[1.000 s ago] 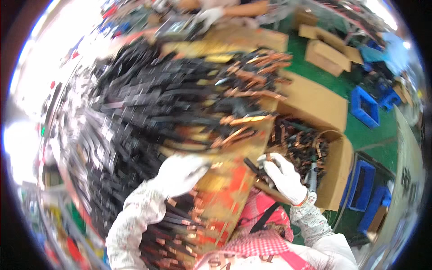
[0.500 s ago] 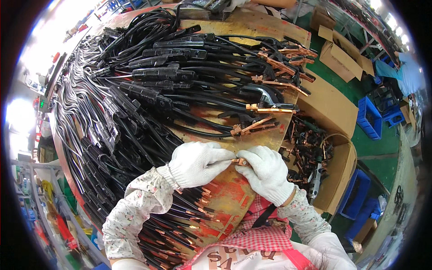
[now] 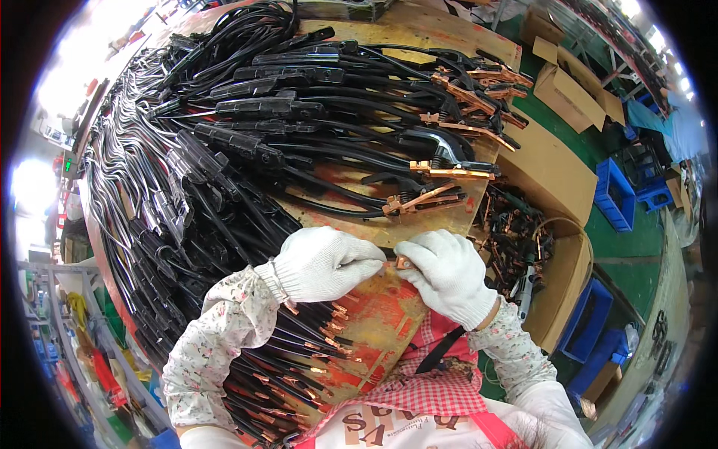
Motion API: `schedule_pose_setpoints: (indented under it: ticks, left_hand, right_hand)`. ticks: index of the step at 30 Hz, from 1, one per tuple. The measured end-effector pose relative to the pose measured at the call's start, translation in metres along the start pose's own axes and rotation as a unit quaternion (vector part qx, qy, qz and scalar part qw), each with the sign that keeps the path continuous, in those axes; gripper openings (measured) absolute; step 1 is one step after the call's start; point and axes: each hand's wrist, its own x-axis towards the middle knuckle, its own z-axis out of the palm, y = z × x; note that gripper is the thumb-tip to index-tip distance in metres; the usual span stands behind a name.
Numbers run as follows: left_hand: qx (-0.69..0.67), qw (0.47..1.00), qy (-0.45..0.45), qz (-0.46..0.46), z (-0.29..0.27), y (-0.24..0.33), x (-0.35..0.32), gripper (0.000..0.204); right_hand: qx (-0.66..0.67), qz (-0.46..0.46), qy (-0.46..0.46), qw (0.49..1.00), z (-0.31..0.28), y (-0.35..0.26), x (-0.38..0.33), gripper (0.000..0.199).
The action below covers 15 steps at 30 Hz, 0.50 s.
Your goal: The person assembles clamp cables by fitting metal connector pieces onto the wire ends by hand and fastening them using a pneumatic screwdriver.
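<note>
My left hand [image 3: 325, 262], in a white knitted glove, is closed with thumb and forefinger pinched; what lies between them is too small to make out. My right hand [image 3: 447, 278], gloved alike, grips a small copper fitting [image 3: 404, 262] that shows between its thumb and fingers. A narrow gap separates the two sets of fingertips, above the worn red and yellow tabletop [image 3: 385, 314]. Under and beside my left forearm lie black cables with bare copper ends [image 3: 333, 329]. Just beyond my hands rests a copper-jawed clamp [image 3: 419, 202] on a black cable.
Bundled black cables with moulded boxes [image 3: 262, 108] cover the table's left and far side. More copper clamps [image 3: 479, 97] line the far right edge. Right of the table stands a cardboard box [image 3: 568, 292] of clamp parts. Blue crates [image 3: 615, 194] sit on the green floor.
My hands have drawn slightly apart. The copper fitting, previously between both sets of fingertips, now stays with my right hand. The view has shifted a little.
</note>
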Motion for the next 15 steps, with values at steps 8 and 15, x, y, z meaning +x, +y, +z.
schedule_pose_setpoints:
  ticks: [8,15]
  left_hand:
    - [-0.028,0.999,-0.011,0.012,0.002,-0.005,-0.002,0.022]
    - [0.013,0.997,-0.063,-0.048,0.0,-0.001,0.001,0.026]
  right_hand:
    - [0.066,-0.048,0.056,0.995,0.014,-0.002,0.002,0.039]
    - [0.004,-0.075,0.003,0.997,0.015,-0.004,0.01,0.038]
